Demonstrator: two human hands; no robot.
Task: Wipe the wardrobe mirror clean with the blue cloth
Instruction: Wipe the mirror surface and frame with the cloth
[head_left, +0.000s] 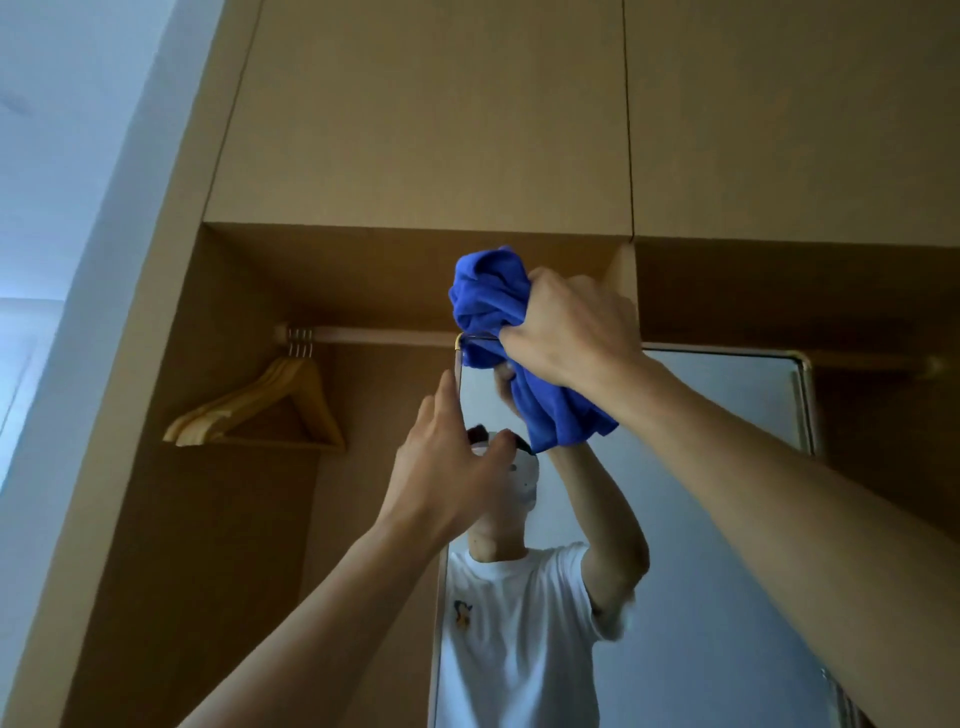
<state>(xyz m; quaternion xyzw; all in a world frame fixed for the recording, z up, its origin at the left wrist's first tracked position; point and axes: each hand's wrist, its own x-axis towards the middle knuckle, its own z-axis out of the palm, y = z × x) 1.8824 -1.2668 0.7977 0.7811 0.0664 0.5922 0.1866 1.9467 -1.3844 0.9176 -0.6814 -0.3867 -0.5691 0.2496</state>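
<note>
Cloth (493, 306) a vivid royal blue — wardrobe (415, 130) plain tan-brown, hangers (260, 405) honey-yellow, mirror frame (807, 400) brassy gold. Reflected T-shirt (524, 654) white (a small dark-and-orange chest print); wall (62, 156) pale bluish white.

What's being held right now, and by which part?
The right grip holds the bunched blue cloth round its middle; the left grip holds nothing.

The right grip (571, 327) clutches the bunched blue cloth (493, 301) at the top left corner of the mirror (727, 405); the left grip (447, 467), fingers extended, sits against its left edge.
</note>
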